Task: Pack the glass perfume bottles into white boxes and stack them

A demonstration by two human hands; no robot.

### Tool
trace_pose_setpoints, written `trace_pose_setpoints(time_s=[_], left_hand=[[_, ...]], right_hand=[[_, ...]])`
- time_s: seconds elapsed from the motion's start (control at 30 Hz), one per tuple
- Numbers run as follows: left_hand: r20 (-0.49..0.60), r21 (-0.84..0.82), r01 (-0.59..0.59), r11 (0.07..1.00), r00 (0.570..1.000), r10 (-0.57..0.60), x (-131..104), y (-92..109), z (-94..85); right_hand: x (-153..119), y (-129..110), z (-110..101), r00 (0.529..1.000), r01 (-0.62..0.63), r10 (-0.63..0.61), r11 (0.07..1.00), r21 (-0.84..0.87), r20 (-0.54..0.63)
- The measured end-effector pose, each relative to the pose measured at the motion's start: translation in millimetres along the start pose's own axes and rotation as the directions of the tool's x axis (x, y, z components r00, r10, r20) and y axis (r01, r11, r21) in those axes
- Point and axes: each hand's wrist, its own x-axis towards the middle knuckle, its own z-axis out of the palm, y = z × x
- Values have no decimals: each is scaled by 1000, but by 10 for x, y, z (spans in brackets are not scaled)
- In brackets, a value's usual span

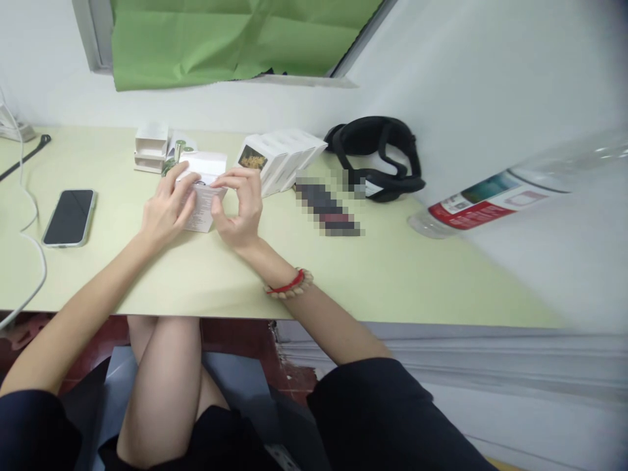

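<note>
A small white box (200, 212) with printed text on its side stands on the table, its white top flap raised. My left hand (169, 208) is wrapped around the box's left side, fingers over the front and top edge. At the opposite side, my right hand (241, 206) curls in a pinch, with thumb and fingertips at the box's upper right edge. Something small and dark shows at the opening between my fingers, too small to name. Just behind the box are green-and-silver cylinders (180, 147), partly hidden.
White boxes (279, 157) with a picture stand in a row to the right. An open white box (151, 145) sits at the back left. A phone (70, 217), a cable (30, 242), a black headset (380, 157), a blurred-out item (328, 206) and a plastic bottle (490, 199) surround my hands.
</note>
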Motion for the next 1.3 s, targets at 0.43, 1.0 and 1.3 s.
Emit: trace_pose_setpoints(time_s=[0.43,1.0,1.3], left_hand=[[22,-51,-117,992,993,118,98,-100,-20],[-89,-31,-88,996,992,85,43,-134,49],[-55,-20,-74,997,996,73,41,-94,33]], right_hand=[[49,416,213,958,-286,270,908,306,94],[-37,219,165,975,-222,220,932,285,43],[101,16,3,982,-167,185,949,268,-46]])
